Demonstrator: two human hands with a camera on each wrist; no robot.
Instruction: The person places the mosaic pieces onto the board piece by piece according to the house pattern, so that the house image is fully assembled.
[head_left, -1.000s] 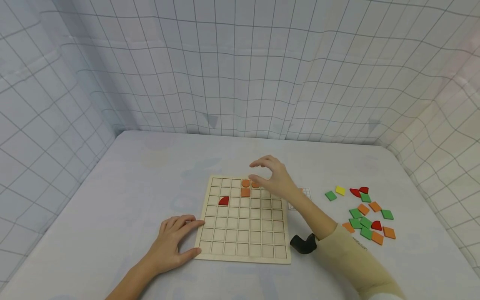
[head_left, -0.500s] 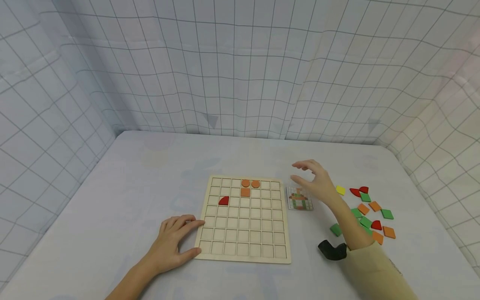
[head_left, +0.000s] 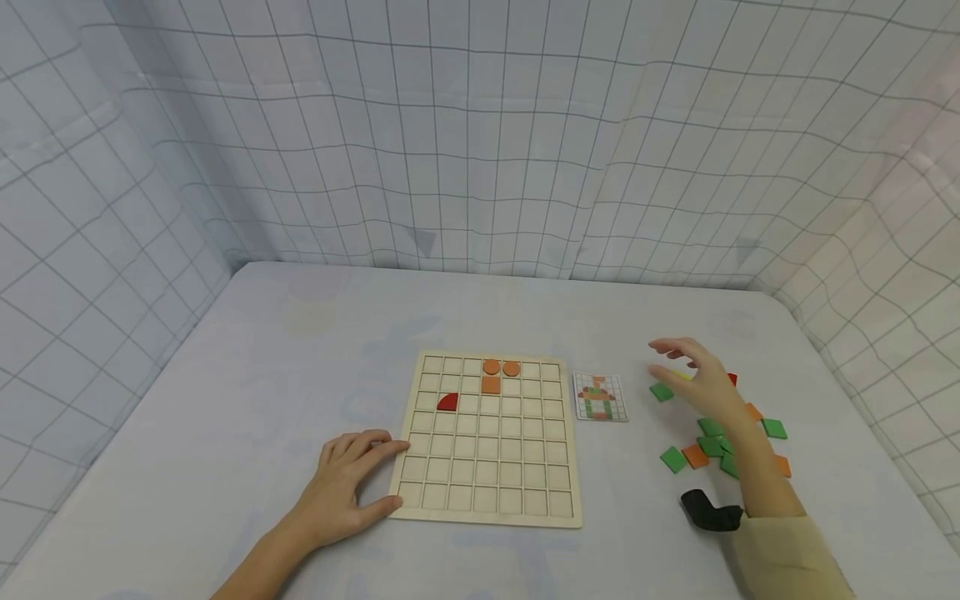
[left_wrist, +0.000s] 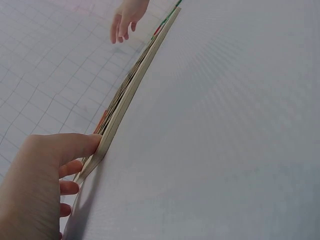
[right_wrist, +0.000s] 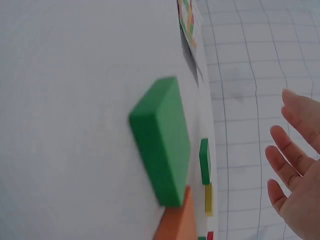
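Observation:
A pale wooden grid board lies on the table. Two orange round pieces, an orange square tile and a red quarter-circle tile sit in its cells. At the board's left edge rests my left hand, thumb and index fingertip touching the rim; the left wrist view shows the thumb on the edge. My right hand hovers over the scattered tiles with thumb and fingers apart, holding nothing. Below it, a yellow square tile is partly hidden, beside a green square tile.
A small pattern card lies just right of the board. Several green, orange and red tiles are scattered farther right, some overlapping and partly covered by the right forearm. A black wrist-worn piece shows beside that forearm. A white gridded curtain stands behind the table.
My right hand has moved right from above the board, past the pattern card, to above the loose tiles, uncovering the card. The left hand and the pieces on the board have stayed put.

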